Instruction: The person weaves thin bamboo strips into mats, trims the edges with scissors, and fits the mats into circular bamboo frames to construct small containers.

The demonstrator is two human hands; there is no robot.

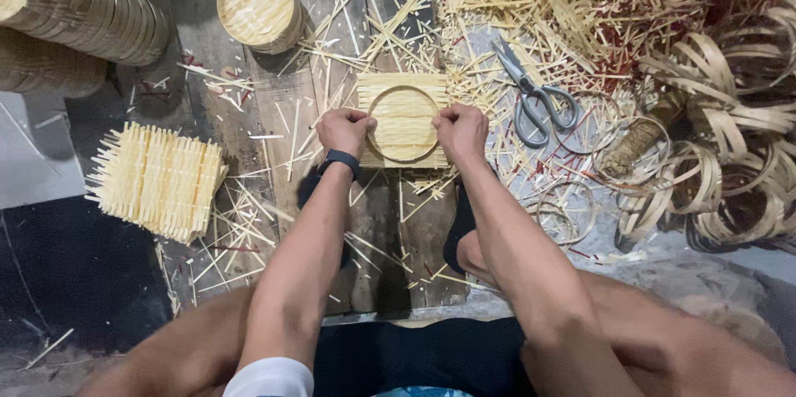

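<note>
Bamboo strips woven into a square mat (404, 121) lie on the wooden worktop (390, 239), with a round hoop (404, 123) on top. Both hands, left hand (345, 132) and right hand (461, 133), are clenched on the hoop's sides, fingertips hidden underneath. Scissors (535, 97) lie near. A stack of round baskets (79, 7) is cut off at the top left edge.

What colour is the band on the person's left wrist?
Black. The wristband sits just behind the left hand, clearest in the head view.

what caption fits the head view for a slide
Both hands, left hand and right hand, press a bamboo ring onto a square woven bamboo mat, scissors nearby.
</note>
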